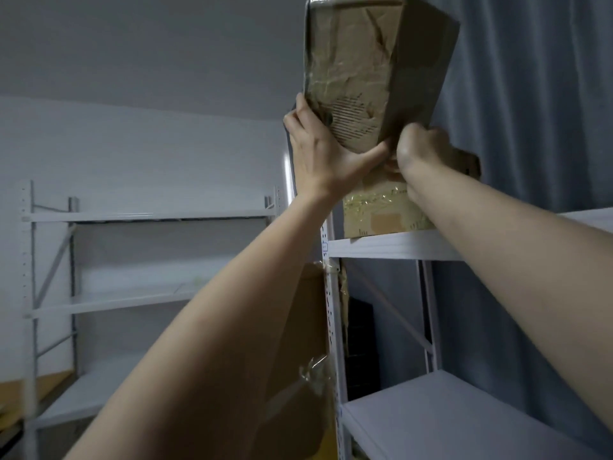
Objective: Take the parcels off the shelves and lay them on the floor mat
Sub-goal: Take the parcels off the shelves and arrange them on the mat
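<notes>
Forearms raised; left grip, right grip hold tilted parcel (taped cardboard).

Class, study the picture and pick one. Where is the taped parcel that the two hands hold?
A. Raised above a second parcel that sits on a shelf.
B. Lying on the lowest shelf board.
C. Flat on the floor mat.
A: the left hand and right hand hold the taped parcel up on end, over the second parcel resting on the shelf.
</notes>
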